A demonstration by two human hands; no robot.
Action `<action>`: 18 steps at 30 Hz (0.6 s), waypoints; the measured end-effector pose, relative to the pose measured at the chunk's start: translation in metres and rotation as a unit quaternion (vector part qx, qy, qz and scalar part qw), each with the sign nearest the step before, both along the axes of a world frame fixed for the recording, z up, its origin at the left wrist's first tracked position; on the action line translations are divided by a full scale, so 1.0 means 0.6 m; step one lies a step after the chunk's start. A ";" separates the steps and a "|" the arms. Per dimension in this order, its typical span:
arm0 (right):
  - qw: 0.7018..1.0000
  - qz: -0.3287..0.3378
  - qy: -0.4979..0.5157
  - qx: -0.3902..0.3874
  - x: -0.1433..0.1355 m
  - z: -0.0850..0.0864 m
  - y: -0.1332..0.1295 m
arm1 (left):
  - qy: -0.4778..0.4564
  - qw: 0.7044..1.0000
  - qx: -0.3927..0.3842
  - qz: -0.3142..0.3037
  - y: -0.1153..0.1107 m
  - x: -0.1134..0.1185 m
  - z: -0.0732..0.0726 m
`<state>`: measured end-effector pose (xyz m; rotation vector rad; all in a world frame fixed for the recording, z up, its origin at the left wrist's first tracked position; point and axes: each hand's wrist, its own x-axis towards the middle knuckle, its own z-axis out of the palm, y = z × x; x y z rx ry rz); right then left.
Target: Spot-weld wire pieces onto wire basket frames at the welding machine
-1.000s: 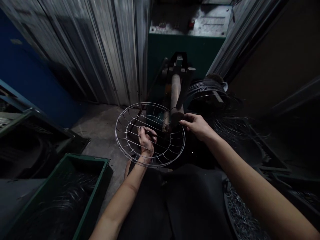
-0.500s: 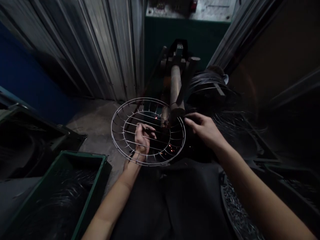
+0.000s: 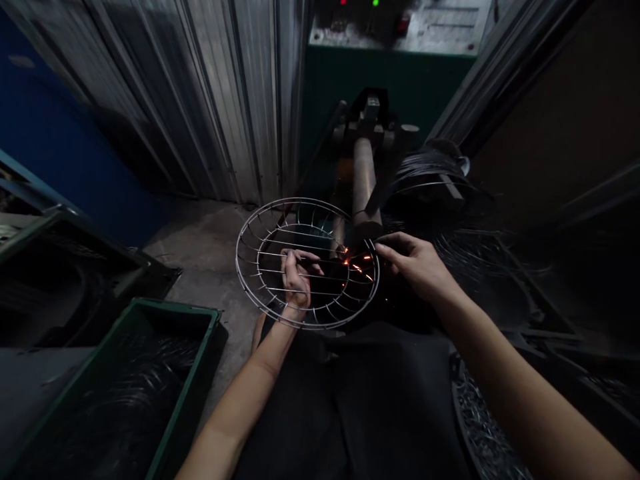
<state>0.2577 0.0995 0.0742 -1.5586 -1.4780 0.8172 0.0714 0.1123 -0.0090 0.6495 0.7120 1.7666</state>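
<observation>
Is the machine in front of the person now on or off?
The machine is on: orange sparks fly at the wire frame, and a red lamp and a green lamp glow on its panel.

The round rack is formed of smooth, bright metal wire. The thick cylindrical bar is made of dull, worn-looking metal, and the control panel is faced with scuffed metal plate. The wall is clad in ribbed, streaked metal sheet. Plastic, slightly glossy, is suggested by the green crate; matt, concrete-like roughness is shown by the floor.
</observation>
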 end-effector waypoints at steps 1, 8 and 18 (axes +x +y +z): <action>1.000 0.000 0.002 0.002 -0.001 0.000 -0.003 | 0.002 1.000 -0.002 0.004 -0.002 0.002 0.000; 0.999 -0.006 0.043 0.019 -0.007 0.001 0.025 | -0.003 0.999 -0.021 0.045 0.006 0.016 0.001; 0.999 0.002 0.021 0.039 0.000 -0.011 0.035 | 0.054 0.995 0.026 0.076 0.017 0.021 -0.014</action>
